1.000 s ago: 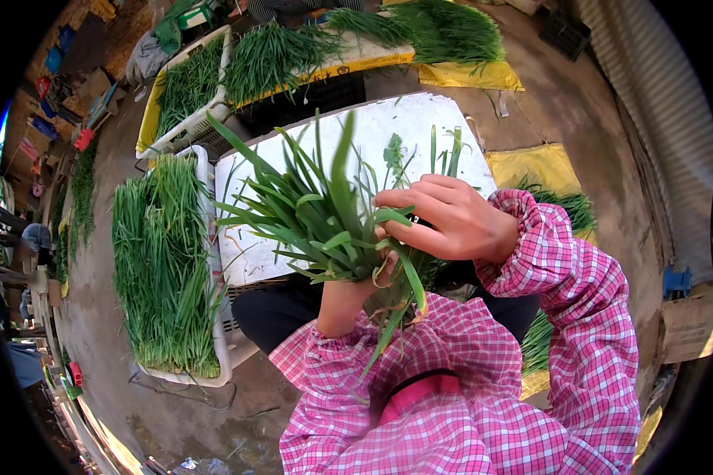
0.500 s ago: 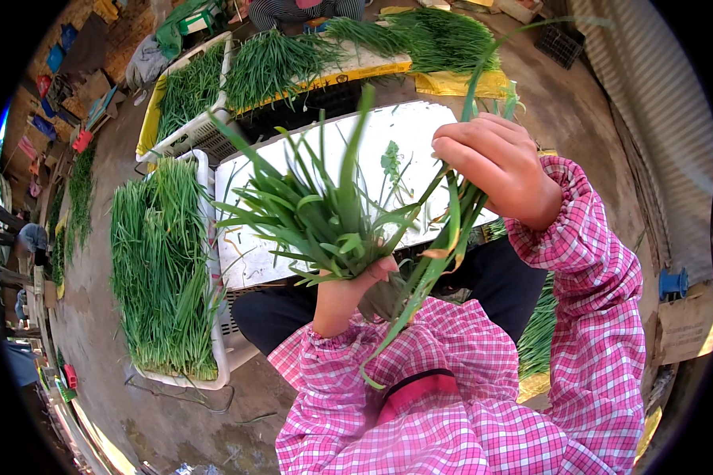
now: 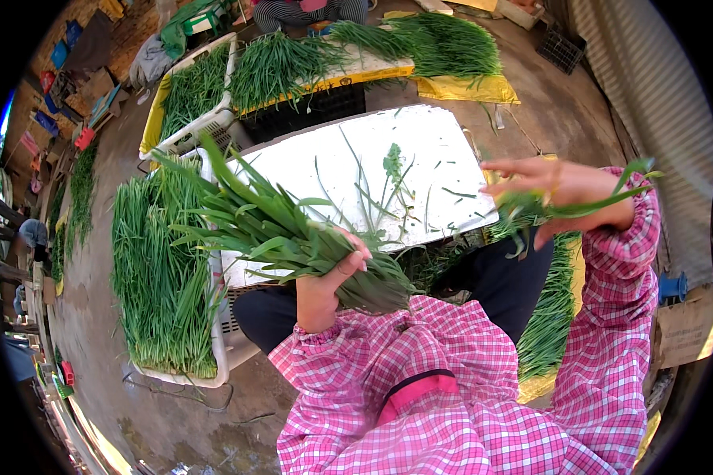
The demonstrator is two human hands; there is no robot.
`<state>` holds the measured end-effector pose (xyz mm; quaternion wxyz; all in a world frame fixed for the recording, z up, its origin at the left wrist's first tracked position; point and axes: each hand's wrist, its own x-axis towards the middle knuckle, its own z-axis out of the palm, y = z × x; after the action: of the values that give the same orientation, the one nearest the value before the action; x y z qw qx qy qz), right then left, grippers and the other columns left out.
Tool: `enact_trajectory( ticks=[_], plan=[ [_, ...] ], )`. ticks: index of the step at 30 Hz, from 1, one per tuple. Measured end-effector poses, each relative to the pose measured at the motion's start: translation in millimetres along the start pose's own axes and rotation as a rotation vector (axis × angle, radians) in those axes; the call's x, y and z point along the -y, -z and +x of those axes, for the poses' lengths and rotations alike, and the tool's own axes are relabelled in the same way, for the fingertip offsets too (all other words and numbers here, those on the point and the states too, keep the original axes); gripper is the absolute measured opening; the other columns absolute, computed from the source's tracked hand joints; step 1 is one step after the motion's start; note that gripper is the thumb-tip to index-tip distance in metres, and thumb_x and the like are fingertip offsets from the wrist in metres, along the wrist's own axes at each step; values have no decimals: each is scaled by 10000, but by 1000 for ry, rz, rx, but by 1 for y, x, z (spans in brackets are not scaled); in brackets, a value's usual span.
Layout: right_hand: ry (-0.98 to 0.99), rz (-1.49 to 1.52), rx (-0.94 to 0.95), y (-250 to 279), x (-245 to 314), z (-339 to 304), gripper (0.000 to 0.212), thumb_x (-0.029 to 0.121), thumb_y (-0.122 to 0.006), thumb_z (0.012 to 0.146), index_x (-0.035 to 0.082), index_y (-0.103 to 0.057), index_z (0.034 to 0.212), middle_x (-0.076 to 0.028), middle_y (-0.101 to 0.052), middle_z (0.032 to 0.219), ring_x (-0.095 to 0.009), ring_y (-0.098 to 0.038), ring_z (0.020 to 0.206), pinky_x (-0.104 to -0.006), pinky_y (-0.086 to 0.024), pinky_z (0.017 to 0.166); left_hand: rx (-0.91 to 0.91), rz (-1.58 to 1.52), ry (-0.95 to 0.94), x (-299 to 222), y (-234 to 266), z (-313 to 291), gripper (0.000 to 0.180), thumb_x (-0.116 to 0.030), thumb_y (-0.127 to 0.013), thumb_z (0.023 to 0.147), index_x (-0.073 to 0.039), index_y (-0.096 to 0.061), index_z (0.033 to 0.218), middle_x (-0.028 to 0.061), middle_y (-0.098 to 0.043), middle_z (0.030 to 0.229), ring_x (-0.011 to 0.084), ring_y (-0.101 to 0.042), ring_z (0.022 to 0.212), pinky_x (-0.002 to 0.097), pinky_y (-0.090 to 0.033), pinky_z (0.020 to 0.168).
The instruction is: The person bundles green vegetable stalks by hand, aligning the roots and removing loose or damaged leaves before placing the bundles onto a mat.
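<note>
My left hand (image 3: 329, 289) is closed around a thick bunch of green garlic chives (image 3: 285, 229). The leaf tips fan out to the upper left, and the stem ends lie close to my checked sleeve. On the right, my right hand (image 3: 582, 186) is held out past the board's edge with its fingers apart. A few loose chive leaves (image 3: 523, 207) hang under its fingers and beside its wrist, partly smeared by motion. Between and beyond the hands is a white board (image 3: 440, 146) strewn with leaf scraps and a small leafy sprig (image 3: 393, 161).
A white crate (image 3: 219, 348) heaped with chives stands at my left, another crate (image 3: 214, 119) beyond it. Chive piles (image 3: 451, 43) lie on a far bench, with a seated person (image 3: 309, 11) behind. More chives (image 3: 548, 336) lie by my right leg. A black crate (image 3: 560, 47) is far right.
My right hand has moved right and down, away from the bunch, and its fingers have spread from a pinch on some leaves. The bunch in my left hand has tipped leftward.
</note>
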<state>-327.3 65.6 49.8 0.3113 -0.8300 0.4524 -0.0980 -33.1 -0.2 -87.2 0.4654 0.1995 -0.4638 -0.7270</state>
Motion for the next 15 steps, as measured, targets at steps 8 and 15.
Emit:
enact_trajectory(
  ticks=[8,15],
  plan=[
    [-289,704,-119,-104,10,65,401,206,-571,790,27,-386,1097,-116,-547,928,-166,-544,749,-281,-421,673,48,223,-49,-11,-11,-2,209,-8,-611,676,-25,-442,800,129,-529,767,199,-528,731,299,-430,702],
    [-505,1617,-487,-146,11,106,308,215,-536,817,32,-401,1024,-76,-533,886,-113,-521,733,-250,-413,657,281,275,39,-6,-13,0,143,12,-578,723,-17,-470,812,145,-567,799,190,-544,732,280,-437,693]
  ],
)
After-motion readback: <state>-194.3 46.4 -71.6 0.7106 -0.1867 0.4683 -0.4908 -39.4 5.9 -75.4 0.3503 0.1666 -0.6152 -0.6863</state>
